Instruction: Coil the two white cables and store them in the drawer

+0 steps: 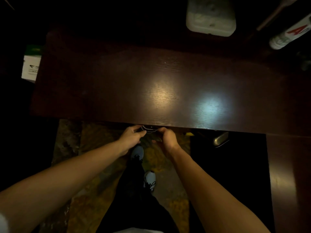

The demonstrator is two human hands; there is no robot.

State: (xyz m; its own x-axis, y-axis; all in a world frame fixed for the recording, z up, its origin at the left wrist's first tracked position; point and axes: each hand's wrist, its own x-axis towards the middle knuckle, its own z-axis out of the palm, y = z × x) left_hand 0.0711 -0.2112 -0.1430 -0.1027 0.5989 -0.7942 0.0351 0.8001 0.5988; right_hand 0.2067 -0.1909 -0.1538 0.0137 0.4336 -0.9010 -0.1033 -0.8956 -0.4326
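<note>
Both hands meet at the front edge of the dark wooden desk [161,91], just under its lip. My left hand [133,135] and my right hand [166,137] have their fingers curled around a small bundle of thin pale loops [149,130], which looks like coiled white cable. The bundle sits between the two hands, partly tucked beneath the desk edge. The drawer lies in deep shadow under the lip, and I cannot tell whether it is open. No other cable shows on the desk top.
A metal handle [221,139] sticks out below the desk edge to the right. At the back stand a pale plastic container [210,17] and a bottle [289,33] lying on its side. A white box [31,66] sits beyond the left edge. My shoes [149,178] stand on patterned carpet.
</note>
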